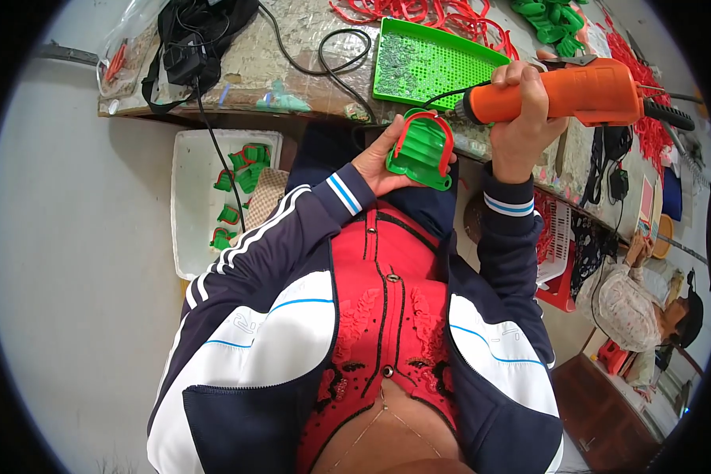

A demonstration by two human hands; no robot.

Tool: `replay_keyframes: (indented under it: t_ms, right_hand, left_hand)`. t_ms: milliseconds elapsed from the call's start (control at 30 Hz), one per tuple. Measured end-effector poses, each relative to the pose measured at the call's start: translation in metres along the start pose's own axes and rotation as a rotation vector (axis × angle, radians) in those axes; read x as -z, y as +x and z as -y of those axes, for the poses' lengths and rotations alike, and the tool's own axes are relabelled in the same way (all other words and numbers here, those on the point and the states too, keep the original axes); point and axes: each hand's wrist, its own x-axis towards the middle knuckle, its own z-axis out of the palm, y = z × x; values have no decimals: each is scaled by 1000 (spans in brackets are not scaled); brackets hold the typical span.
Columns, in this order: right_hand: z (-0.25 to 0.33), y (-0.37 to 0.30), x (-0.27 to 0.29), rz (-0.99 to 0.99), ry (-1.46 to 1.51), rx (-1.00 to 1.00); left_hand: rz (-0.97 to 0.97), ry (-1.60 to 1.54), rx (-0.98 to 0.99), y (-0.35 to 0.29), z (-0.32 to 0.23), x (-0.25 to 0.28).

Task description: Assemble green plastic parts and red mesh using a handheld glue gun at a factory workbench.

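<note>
Fingers of the left hand [381, 162] curl under and around a green plastic part [421, 150] with a red curved band over its top, the grip clamped on it from below and holding it up in front of the chest, just below the edge of the surface [292, 47]. The right hand [521, 118] is wrapped tight around the body of an orange electric screwdriver [565, 93], its grip closed on the tool, whose dark tip points left and meets the upper edge of the green part. Just behind the two hands, a green perforated tray [426, 63] lies flat on the surface, with black cables [332, 59] looping beside it. Farther back, heaps of red plastic pieces [419, 12] and green plastic pieces [549, 16] cover the far side. A black bag [201, 31] rests toward the left end of the surface. Below the surface, to the person's left, a white bin [193, 205] on the floor holds several finished-looking green and red parts. To the right, well apart, another person [640, 304] sits lower down beside a red basket [557, 253].
</note>
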Motion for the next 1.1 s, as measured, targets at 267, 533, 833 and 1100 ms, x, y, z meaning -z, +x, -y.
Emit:
replay_keyframes:
  t_ms: [267, 533, 833, 1100]
  right_hand:
    - [0, -1, 0, 15, -1, -3]
    - [-1, -4, -1, 21, -51, -14]
    - [5, -12, -11, 47, -174, -6]
    - [6, -10, -11, 89, -184, 0]
  left_hand:
    - [-7, -36, -11, 0, 1, 3]
    - [-2, -7, -59, -1, 1, -1]
    - [-1, 31, -26, -2, 1, -3]
    - [-5, 39, -35, -3, 1, -4]
